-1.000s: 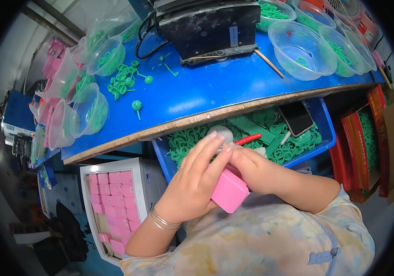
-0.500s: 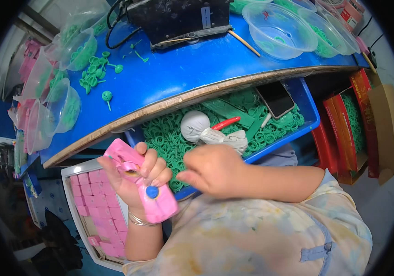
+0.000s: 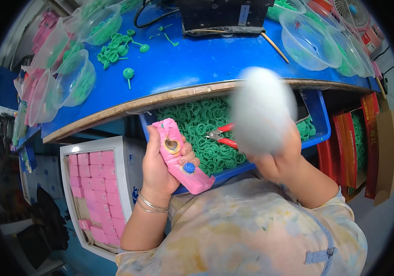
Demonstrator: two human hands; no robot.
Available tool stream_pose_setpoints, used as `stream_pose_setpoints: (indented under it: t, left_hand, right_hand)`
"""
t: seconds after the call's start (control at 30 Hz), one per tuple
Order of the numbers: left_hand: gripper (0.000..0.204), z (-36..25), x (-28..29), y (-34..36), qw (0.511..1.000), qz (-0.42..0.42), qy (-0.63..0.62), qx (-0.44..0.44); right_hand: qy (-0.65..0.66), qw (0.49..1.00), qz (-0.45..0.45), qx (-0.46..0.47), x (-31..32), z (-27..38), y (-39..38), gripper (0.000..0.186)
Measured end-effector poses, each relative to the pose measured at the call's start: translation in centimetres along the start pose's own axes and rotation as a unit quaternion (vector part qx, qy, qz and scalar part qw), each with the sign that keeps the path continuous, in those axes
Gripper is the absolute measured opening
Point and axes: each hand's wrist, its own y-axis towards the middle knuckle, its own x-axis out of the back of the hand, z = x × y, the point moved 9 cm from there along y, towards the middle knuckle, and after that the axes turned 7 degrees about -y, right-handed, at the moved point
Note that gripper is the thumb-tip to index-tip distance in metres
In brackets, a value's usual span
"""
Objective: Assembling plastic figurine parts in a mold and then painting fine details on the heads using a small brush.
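Observation:
My left hand (image 3: pixel 153 161) is closed round a long pink rubber mould (image 3: pixel 194 181), held tilted over the near edge of the blue tray. A dark hollow with a yellowish rim shows in its upper part, and a round blue plug sits lower down. In my raised right hand (image 3: pixel 277 161) is a white cloth dusting bag (image 3: pixel 263 110), a rounded ball smeared by motion. Beneath the bag, red-handled nippers (image 3: pixel 222 136) lie on a heap of small green ring-shaped pieces (image 3: pixel 194 117).
The blue tray (image 3: pixel 321 115) juts out under the blue tabletop (image 3: pixel 183 69). A white-framed box (image 3: pixel 128 161) of pink blocks stands left. Green pieces and clear bowls (image 3: pixel 309 41) lie on the table, before a black machine (image 3: pixel 224 16). Red cartons (image 3: pixel 344 142) stand right.
My right hand has picked the white dusting bag off the tray and lifted it, uncovering the nippers. The pink mould has shifted right, its hollow now facing up. The view has moved too.

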Motion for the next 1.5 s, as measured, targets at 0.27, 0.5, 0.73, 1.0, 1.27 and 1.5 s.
stream_pose_setpoints:
  t: [0.27, 0.5, 0.73, 1.0, 1.27, 1.5]
  left_hand:
    - [0.056, -0.6, -0.4, 0.7, 0.989, 0.023, 0.149, 0.01]
    - [0.047, -2.3, 0.4, 1.9, 0.963, -0.108, 0.189, -0.16]
    - [0.048, -0.7, -1.9, 0.3, 0.999, 0.0, 0.05, 0.003]
    - [0.045, 3.0, -3.2, 0.1, 0.996, 0.006, 0.065, 0.058]
    - [0.044, 4.5, -3.4, -0.6, 0.991, -0.003, -0.028, 0.128]
    - [0.047, 3.7, -3.3, 0.0, 0.993, 0.002, -0.062, 0.102]
  right_hand:
    - [0.048, 0.994, 0.08, 0.056, -0.7, 0.2, 2.0, 0.024]
    - [-0.084, 0.966, 0.24, 0.05, -7.0, -0.4, -1.9, 0.036]
    - [-0.179, 0.975, 0.129, 0.03, -2.8, -2.7, -0.7, 0.034]
    - [-0.041, 0.995, 0.014, 0.088, -2.9, 1.4, 2.8, 0.015]
    - [-0.086, 0.996, -0.01, -0.027, -1.1, -1.6, 3.1, 0.023]
    - [0.179, 0.973, 0.145, -0.011, -4.1, -0.6, 0.4, 0.081]
